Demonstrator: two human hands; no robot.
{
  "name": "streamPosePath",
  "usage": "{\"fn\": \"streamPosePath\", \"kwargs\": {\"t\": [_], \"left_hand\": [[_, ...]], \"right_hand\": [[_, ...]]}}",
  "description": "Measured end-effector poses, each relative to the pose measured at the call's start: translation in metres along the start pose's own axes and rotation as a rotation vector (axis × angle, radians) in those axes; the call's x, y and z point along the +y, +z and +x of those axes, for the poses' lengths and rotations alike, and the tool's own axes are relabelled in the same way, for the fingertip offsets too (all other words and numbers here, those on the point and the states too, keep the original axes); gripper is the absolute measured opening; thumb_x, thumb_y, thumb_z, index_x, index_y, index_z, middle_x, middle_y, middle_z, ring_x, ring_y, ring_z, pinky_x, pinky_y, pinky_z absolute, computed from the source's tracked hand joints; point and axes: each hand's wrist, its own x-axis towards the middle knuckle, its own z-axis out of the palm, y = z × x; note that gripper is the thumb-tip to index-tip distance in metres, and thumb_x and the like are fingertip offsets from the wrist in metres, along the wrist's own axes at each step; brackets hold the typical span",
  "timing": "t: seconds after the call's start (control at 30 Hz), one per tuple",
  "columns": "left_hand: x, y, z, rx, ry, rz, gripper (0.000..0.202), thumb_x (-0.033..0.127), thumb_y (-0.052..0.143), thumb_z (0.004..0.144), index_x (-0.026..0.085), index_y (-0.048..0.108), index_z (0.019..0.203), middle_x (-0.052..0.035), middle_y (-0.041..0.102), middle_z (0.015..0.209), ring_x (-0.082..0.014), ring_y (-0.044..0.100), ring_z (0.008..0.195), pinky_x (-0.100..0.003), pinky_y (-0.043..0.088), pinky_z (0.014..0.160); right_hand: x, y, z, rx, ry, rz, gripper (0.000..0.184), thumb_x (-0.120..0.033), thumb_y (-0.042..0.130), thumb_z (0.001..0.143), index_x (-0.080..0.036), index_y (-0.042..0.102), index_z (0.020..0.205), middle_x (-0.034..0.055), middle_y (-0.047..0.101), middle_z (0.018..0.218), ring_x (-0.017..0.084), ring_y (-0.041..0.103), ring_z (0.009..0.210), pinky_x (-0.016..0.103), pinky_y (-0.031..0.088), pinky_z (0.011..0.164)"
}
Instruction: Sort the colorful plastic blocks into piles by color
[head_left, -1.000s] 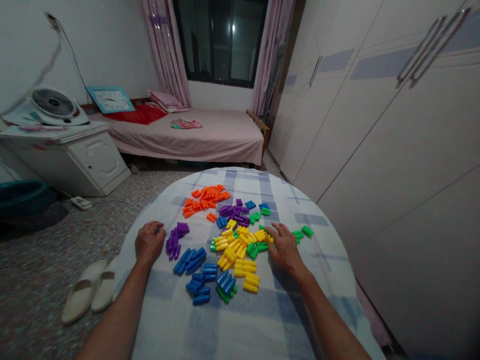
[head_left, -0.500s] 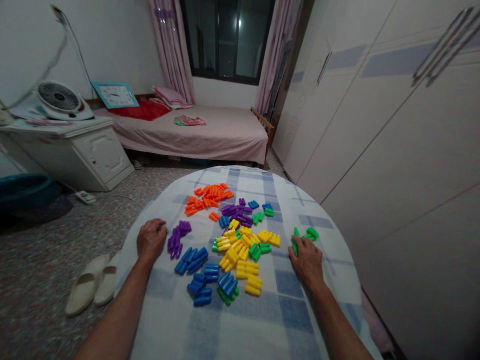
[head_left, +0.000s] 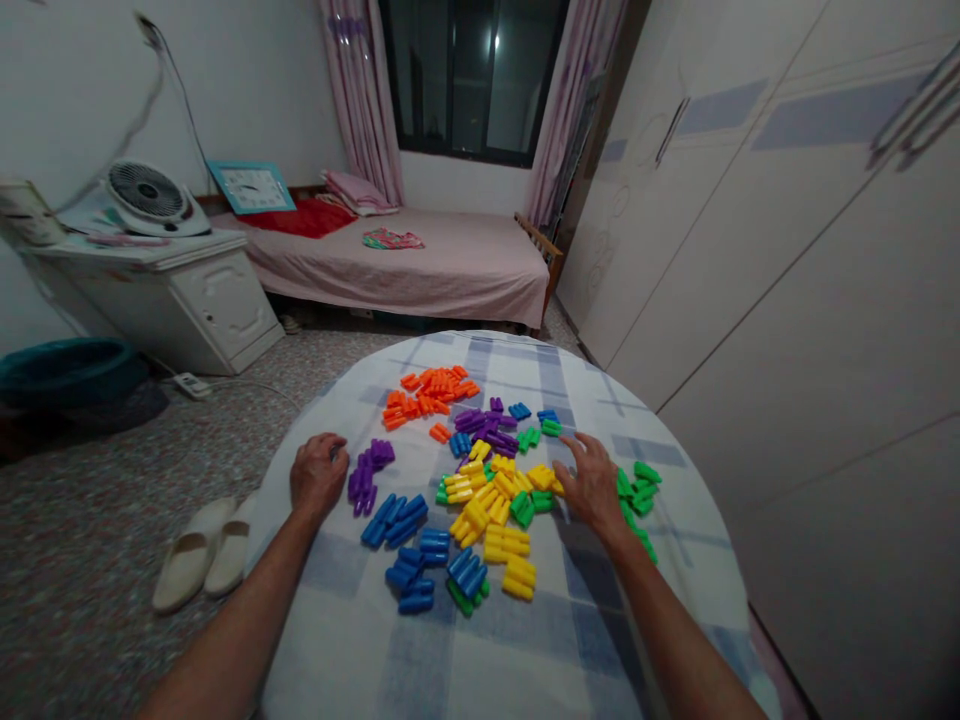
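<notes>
Over the right side of the yellow pile [head_left: 501, 495], my right hand [head_left: 589, 482] hovers with fingers apart and nothing in them. Its fingertips are nearest to a yellow block and some green blocks [head_left: 523, 509]. Several other green blocks [head_left: 643, 488] lie to the right of that hand, partly hidden by its wrist. My left hand [head_left: 319, 473] rests on the tablecloth, loosely bent and open, with no block visible in it. Just right of it are purple blocks [head_left: 364, 485]. Blue blocks [head_left: 405, 517] lie nearer to me, some on top of green ones.
Orange blocks [head_left: 431, 392] form a group at the far side of the round table [head_left: 525, 660], beside a mixed purple group [head_left: 487, 425]. Beyond are a bed [head_left: 450, 265] and a cabinet with a fan [head_left: 150, 195]. A wardrobe [head_left: 810, 330] stands close on the right.
My right hand has let go of green blocks at the right and moved left toward the yellow pile. More green blocks now show at the right. My left hand stays on the cloth.
</notes>
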Motion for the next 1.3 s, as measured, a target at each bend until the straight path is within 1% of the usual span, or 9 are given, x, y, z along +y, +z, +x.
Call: {"fn": "streamPosePath", "kwargs": {"t": [0.17, 0.33, 0.53, 0.8, 0.9, 0.97, 1.07, 1.2, 1.3], "left_hand": [[-0.003, 0.002, 0.000, -0.006, 0.014, 0.003, 0.025, 0.024, 0.045, 0.079, 0.019, 0.065, 0.093, -0.0072, 0.063, 0.107, -0.0249, 0.055, 0.098, -0.035, 0.043, 0.091], [-0.004, 0.003, 0.001, -0.011, 0.011, -0.004, 0.024, 0.024, 0.045, 0.079, 0.019, 0.064, 0.092, -0.0067, 0.063, 0.106, -0.0244, 0.055, 0.098, -0.034, 0.042, 0.091], [-0.003, 0.002, 0.001, -0.008, -0.001, -0.021, 0.023, 0.024, 0.046, 0.079, 0.019, 0.065, 0.092, -0.0067, 0.063, 0.106, -0.0243, 0.055, 0.097, -0.034, 0.043, 0.091], [-0.002, 0.001, 0.000, -0.012, -0.013, -0.028, 0.024, 0.024, 0.046, 0.078, 0.019, 0.066, 0.091, -0.0072, 0.063, 0.108, -0.0245, 0.055, 0.100, -0.035, 0.042, 0.093], [-0.002, 0.002, 0.001, -0.019, -0.019, -0.030, 0.024, 0.023, 0.046, 0.078, 0.019, 0.066, 0.091, -0.0066, 0.063, 0.109, -0.0244, 0.055, 0.099, -0.035, 0.042, 0.093], [-0.002, 0.002, 0.001, -0.020, -0.019, -0.033, 0.024, 0.023, 0.046, 0.078, 0.019, 0.066, 0.091, -0.0064, 0.063, 0.108, -0.0241, 0.055, 0.099, -0.035, 0.042, 0.092], [-0.001, 0.001, 0.001, -0.027, -0.013, -0.029, 0.024, 0.023, 0.046, 0.078, 0.019, 0.066, 0.091, -0.0065, 0.062, 0.109, -0.0240, 0.055, 0.098, -0.036, 0.043, 0.092], [-0.001, 0.000, 0.001, -0.031, -0.010, -0.030, 0.024, 0.024, 0.045, 0.079, 0.019, 0.065, 0.092, -0.0062, 0.062, 0.109, -0.0242, 0.055, 0.099, -0.036, 0.043, 0.091], [-0.001, 0.000, 0.001, -0.019, 0.002, -0.041, 0.023, 0.023, 0.045, 0.079, 0.019, 0.065, 0.091, -0.0062, 0.063, 0.108, -0.0238, 0.055, 0.098, -0.035, 0.043, 0.091]], "right_hand": [[-0.027, 0.025, 0.043, -0.146, -0.133, 0.017, 0.040, -0.028, 0.056, 0.080, -0.027, 0.058, 0.120, 0.0102, 0.050, 0.130, 0.028, 0.040, 0.123, 0.044, 0.036, 0.093], [-0.023, 0.042, 0.053, -0.268, -0.098, -0.024, 0.033, -0.029, 0.058, 0.079, -0.028, 0.063, 0.113, 0.0087, 0.055, 0.123, 0.027, 0.043, 0.119, 0.042, 0.036, 0.090], [-0.002, 0.040, 0.049, -0.288, 0.034, -0.038, 0.034, -0.034, 0.056, 0.080, -0.028, 0.062, 0.112, 0.0069, 0.057, 0.117, 0.024, 0.051, 0.108, 0.037, 0.039, 0.084], [0.060, 0.022, 0.025, -0.284, 0.144, -0.140, 0.035, -0.037, 0.051, 0.083, -0.027, 0.061, 0.115, 0.0084, 0.056, 0.120, 0.027, 0.051, 0.109, 0.038, 0.042, 0.080], [0.068, 0.017, 0.025, -0.260, 0.182, -0.226, 0.037, -0.035, 0.051, 0.082, -0.024, 0.060, 0.117, 0.0113, 0.055, 0.122, 0.029, 0.050, 0.110, 0.042, 0.041, 0.082], [0.060, 0.018, 0.033, -0.217, 0.132, -0.234, 0.041, -0.033, 0.052, 0.082, -0.023, 0.057, 0.121, 0.0123, 0.053, 0.126, 0.029, 0.047, 0.114, 0.043, 0.041, 0.085], [0.036, 0.027, 0.054, -0.186, -0.010, -0.160, 0.045, -0.033, 0.052, 0.083, -0.025, 0.052, 0.127, 0.0114, 0.050, 0.131, 0.028, 0.044, 0.118, 0.041, 0.041, 0.086], [0.004, 0.051, 0.084, -0.266, -0.139, -0.113, 0.047, -0.033, 0.050, 0.084, -0.030, 0.048, 0.131, 0.0092, 0.045, 0.137, 0.027, 0.038, 0.125, 0.045, 0.036, 0.093], [-0.009, 0.069, 0.097, -0.332, -0.142, -0.100, 0.046, -0.031, 0.049, 0.084, -0.032, 0.049, 0.131, 0.0079, 0.044, 0.140, 0.028, 0.035, 0.127, 0.047, 0.031, 0.097]]}}
